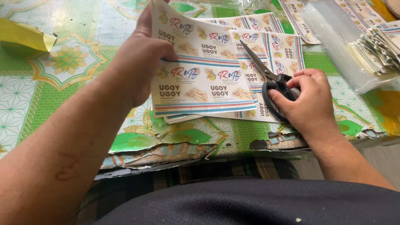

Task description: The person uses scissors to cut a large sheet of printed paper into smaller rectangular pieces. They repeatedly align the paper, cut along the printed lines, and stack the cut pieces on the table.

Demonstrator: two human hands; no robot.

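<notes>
A table (62,96) under a green patterned cloth bears more printed sheets (275,46) and a clear plastic bag (333,46) beside a pile of cut labels (377,50). The left hand (139,62) grips a sheet of labels (200,75), lifted above the table. The right hand (310,102) grasps black-handled scissors (268,79), blades nearly closed, just right of that sheet.

A table (50,100) has a green flower cloth, torn at the near edge. Flat label sheets (275,50) lie on it, a clear plastic bag (333,46) far right, yellow paper (25,35) far left.
</notes>
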